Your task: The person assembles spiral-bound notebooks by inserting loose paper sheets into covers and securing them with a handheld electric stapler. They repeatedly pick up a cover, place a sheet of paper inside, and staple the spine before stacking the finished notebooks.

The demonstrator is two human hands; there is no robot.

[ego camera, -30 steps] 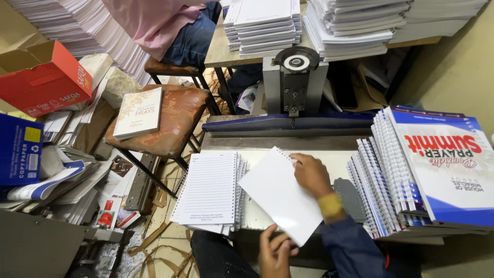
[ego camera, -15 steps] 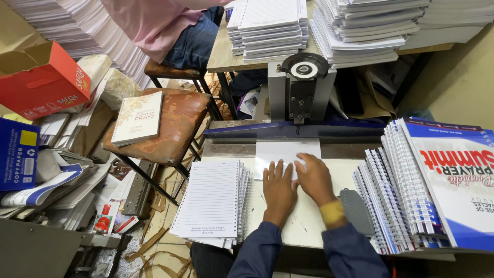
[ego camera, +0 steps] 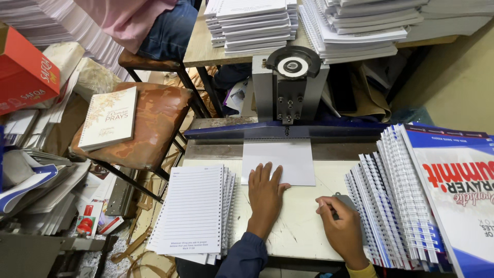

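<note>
The person's left hand is bare, with no ring or watch showing, and its nails are short. A dark navy sleeve of plain, slightly creased cloth covers the left forearm and ends at the wrist. The right hand is bare too. At its wrist, near the bottom edge, a yellow cuff shows as a narrow band. Little more of the right arm is in view.
</note>
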